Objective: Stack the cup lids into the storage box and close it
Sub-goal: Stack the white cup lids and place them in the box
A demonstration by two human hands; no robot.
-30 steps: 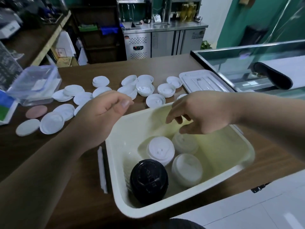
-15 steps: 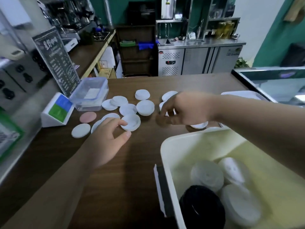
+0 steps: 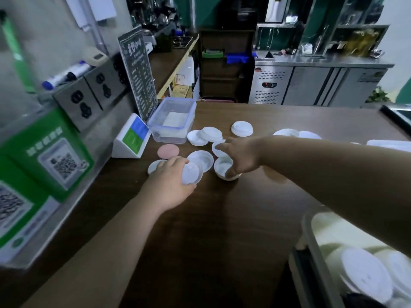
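Several white cup lids lie scattered on the brown counter. My left hand grips one white lid by its edge, tilted up off the counter. My right hand reaches across and holds a small stack of upturned white lids. More lids sit behind, one at the back and two overlapping. The pale storage box is at the lower right with white lids inside.
A clear lidded container stands at the counter's left back beside a blue-green QR stand and a menu board. A pink disc lies near them. Green QR signs line the left wall.
Both hands left the storage box and moved left to the scattered lids. My left hand took hold of a lid; my right hand closed round a small stack. The view swung left.
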